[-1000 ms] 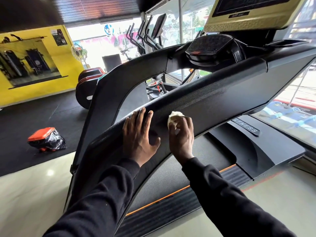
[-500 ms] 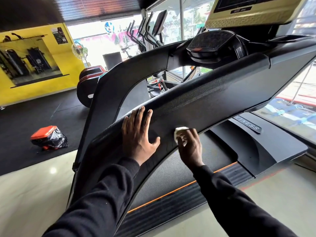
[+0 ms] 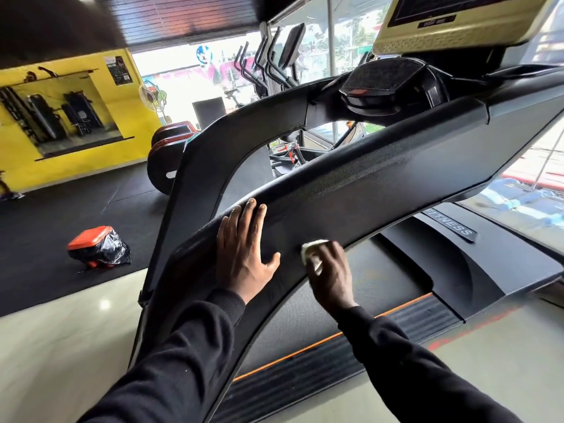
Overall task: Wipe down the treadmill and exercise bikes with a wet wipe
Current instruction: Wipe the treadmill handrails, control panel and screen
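A black treadmill fills the view; its wide side rail (image 3: pixel 381 190) runs from lower left up to the console (image 3: pixel 384 83) and gold-framed screen (image 3: pixel 457 22). My left hand (image 3: pixel 244 254) lies flat on the rail, fingers straight and spread. Just to its right, my right hand (image 3: pixel 331 273) holds a crumpled white wet wipe (image 3: pixel 311 250) against the rail's lower edge. Most of the wipe is hidden under my fingers. The running belt (image 3: pixel 351 300) lies below the rail.
Exercise bikes and ellipticals (image 3: pixel 274 62) stand behind the treadmill by the windows. A red-and-black machine (image 3: pixel 171 148) sits beyond the far rail. An orange-lidded bin with a black bag (image 3: pixel 97 247) lies on the dark floor mat at left. A yellow wall (image 3: pixel 61 117) closes the left side.
My right hand has slid the wipe down the rail face to its lower edge. My left hand has stayed flat in the same spot.
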The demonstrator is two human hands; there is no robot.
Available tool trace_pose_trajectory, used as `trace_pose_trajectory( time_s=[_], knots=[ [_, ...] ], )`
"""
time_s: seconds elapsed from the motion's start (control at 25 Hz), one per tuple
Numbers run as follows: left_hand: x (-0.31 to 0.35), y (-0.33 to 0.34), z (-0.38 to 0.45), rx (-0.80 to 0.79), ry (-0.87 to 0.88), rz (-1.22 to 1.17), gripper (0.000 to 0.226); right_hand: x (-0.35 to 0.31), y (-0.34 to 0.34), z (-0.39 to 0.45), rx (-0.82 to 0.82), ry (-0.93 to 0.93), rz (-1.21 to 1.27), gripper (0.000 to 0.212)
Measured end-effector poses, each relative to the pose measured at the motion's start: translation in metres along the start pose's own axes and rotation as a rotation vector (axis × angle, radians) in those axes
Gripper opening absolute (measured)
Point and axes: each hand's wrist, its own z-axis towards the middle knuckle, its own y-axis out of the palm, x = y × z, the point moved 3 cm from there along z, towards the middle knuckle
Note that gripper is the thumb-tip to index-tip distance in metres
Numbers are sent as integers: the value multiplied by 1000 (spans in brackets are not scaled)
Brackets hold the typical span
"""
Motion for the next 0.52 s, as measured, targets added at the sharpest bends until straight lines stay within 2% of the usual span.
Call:
trace_pose_trajectory(
  time_s=[0.04, 0.08, 0.12, 0.2, 0.24, 0.28, 0.36, 0.4, 0.44, 0.52],
  knots=[
    [-3, 0, -2, -8, -3, -3, 100, -5, 3, -4, -69, -126, -16, 19],
    [-5, -1, -4, -20, -5, -4, 100, -5, 3, -2, -88, -176, -12, 20],
    [-7, -2, -6, -29, -7, -5, 101, -3, -2, 6, -45, -135, 10, 20],
    [-10, -4, -9, -36, -19, -7, 102, -1, -12, 24, 137, 81, 57, 14],
    [-11, -5, -10, -41, -25, -8, 102, -6, -11, 28, 161, 105, 58, 12],
    [-12, -6, -11, -47, -27, -13, 102, -14, -6, 26, 121, 33, 45, 12],
    [-13, -8, -12, -57, -28, -24, 102, -31, 3, 12, -28, -229, 16, 18],
    [-13, -9, -12, -64, -24, -27, 102, -31, 2, 12, -58, -277, 15, 20],
    [-14, -10, -12, -71, -19, -30, 101, -29, -1, 20, -26, -231, 26, 19],
    [-17, -11, -13, -84, -16, -31, 101, -26, -10, 37, 156, 2, 69, 15]
  ],
)
